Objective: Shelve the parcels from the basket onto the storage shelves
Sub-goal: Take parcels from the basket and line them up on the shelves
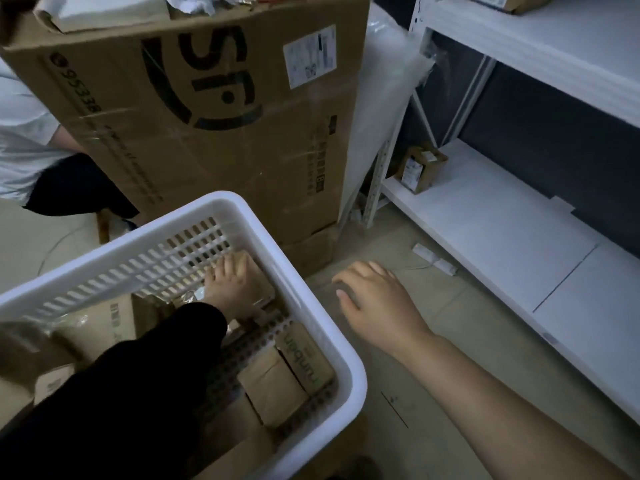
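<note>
The left hand (pixel 230 289), in a black sleeve (pixel 138 375), reaches down into the white basket (pixel 332 334) and rests on a brown parcel (pixel 265 282) at the basket's far corner. Its fingers lie spread across the parcel's top. The thumb is hidden, so I cannot tell whether the hand grips the parcel or only touches it.

More parcels lie in the basket around that arm. There are 2 just beside the near right wall: a printed brown box (pixel 306 358) and a flat paper packet (pixel 273 386) touching it. Another brown parcel (pixel 100 323) lies by the slotted far wall on the left.

The right hand (pixel 377 299) hovers outside the basket, over the floor (pixel 467 358), palm down, with its fingers loosely bent and nothing in it. A white power strip (pixel 434 259) lies on the floor beyond it.

The white storage shelves (pixel 502 237) stand to the right. On the lower shelf, 1 small labelled carton (pixel 420 168) sits at the far end near the post. On the upper shelf (pixel 554 53), another parcel (pixel 502 1) shows at the edge of view.

A large cardboard box (pixel 207 133) with a shipping label stands behind the basket, with a plastic-wrapped bundle (pixel 381 98) between it and the shelves. Another person (pixel 24 150), in a light shirt and dark shorts, is at the far left
</note>
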